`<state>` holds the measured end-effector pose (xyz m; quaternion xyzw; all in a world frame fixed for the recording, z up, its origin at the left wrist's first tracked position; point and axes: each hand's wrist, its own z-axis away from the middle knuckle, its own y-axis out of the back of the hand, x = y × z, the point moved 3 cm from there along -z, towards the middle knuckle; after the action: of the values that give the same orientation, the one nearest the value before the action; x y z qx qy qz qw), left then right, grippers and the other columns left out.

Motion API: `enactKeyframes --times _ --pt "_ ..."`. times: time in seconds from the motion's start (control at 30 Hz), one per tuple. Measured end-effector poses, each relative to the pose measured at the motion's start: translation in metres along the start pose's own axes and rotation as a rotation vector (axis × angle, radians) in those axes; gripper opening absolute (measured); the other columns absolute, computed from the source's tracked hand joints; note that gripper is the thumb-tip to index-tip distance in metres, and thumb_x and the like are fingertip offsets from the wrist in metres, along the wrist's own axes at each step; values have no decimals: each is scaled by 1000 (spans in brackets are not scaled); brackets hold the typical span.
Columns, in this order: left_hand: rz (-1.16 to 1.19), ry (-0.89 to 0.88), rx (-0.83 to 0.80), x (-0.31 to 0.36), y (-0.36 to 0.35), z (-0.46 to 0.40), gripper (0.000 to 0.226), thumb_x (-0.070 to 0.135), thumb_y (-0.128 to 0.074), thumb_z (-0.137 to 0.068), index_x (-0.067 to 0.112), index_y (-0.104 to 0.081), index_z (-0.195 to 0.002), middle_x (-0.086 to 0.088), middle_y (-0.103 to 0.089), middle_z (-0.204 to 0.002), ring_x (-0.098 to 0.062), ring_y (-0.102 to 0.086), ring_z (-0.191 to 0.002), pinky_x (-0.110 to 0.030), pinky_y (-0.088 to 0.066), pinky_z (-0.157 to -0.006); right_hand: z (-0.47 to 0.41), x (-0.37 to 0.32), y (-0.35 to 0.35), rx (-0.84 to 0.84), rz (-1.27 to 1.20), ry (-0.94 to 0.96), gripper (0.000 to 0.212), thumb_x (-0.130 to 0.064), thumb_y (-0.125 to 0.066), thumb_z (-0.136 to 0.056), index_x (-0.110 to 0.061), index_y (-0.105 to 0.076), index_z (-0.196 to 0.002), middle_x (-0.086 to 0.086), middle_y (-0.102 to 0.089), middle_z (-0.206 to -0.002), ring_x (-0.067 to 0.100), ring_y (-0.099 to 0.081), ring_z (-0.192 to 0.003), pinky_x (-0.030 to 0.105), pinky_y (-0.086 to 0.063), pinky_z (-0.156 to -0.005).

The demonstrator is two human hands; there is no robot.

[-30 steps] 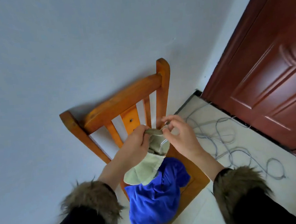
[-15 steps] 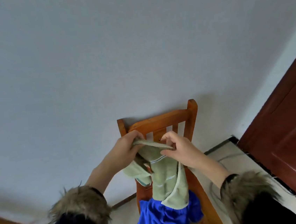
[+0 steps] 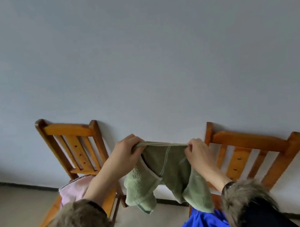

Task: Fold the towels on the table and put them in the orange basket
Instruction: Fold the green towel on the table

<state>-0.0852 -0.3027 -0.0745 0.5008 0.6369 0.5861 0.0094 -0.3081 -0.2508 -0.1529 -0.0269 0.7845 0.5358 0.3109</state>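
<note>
Between two orange wooden slat-back chairs (image 3: 71, 149) | left hand (image 3: 125, 153), right hand (image 3: 197, 152) each pinching top edge of hanging green terry towel (image 3: 166, 172) | blue cloth (image 3: 203, 226) below

No writing, label, brand, number or sign can be read anywhere in this view.
</note>
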Motion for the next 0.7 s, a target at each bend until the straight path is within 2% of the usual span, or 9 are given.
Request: enactKeyframes --times 0.13,0.23,0.33,0.4,0.47,0.57,0.63,0.7 --pt "-77 166 140 -49 66 64 12 15 -53 -93 21 -64 -93 14 -56 -83 0 -53 -75 -5 -39 -67 8 -86 -46 -137 -251 11 18 -18 -34 -97 -14 -49 -87 1 -56 -81 19 -55 -74 34 -47 -66" --pt "-127 340 279 -94 118 125 17 11 -56 -90 27 -60 -88 21 -56 -77 3 -55 -73 -2 -40 -67 23 -158 -73 -204 -348 146 18 -19 -37 -98 -14 -48 -84 -1 -53 -76 18 -53 -70 25 -42 -58" --pt "-191 499 375 -135 165 192 21 8 -57 -87 29 -56 -85 16 -60 -75 -6 -59 -73 -12 -44 -64 47 -231 -98 -274 -354 340 17 -23 -42 -98 -20 -46 -81 -7 -51 -75 7 -52 -67 13 -37 -53" --pt "-247 580 404 -158 195 234 17 7 -57 -86 24 -59 -86 7 -65 -80 -15 -61 -79 -26 -48 -72 66 -278 -114 -290 -348 481 14 -22 -44 -97 -20 -48 -83 -6 -53 -79 8 -52 -70 12 -40 -58" --pt "-326 613 438 -175 224 275 15 8 -57 -86 18 -64 -94 2 -66 -90 -18 -60 -85 -30 -48 -78 87 -324 -131 -262 -325 635 11 -16 -46 -96 -15 -51 -87 -1 -52 -87 12 -50 -76 14 -40 -64" --pt "-435 593 541 -194 263 330 16 6 -57 -87 14 -66 -97 3 -60 -94 -14 -54 -86 -23 -41 -80 116 -388 -160 -181 -251 829 11 -3 -48 -93 -2 -59 -95 11 -56 -94 23 -54 -86 25 -43 -71" --pt "-498 598 620 -205 289 362 16 2 -57 -87 12 -67 -95 5 -55 -91 -12 -49 -87 -15 -35 -81 134 -426 -184 -165 -195 889 16 9 -51 -87 3 -60 -99 16 -57 -98 28 -57 -88 28 -45 -72" --pt "-542 650 690 -219 313 393 16 0 -56 -88 10 -68 -93 3 -56 -90 -15 -51 -89 -14 -34 -80 152 -466 -208 -186 -178 926 24 17 -53 -80 5 -61 -99 19 -57 -96 33 -58 -87 32 -47 -71"
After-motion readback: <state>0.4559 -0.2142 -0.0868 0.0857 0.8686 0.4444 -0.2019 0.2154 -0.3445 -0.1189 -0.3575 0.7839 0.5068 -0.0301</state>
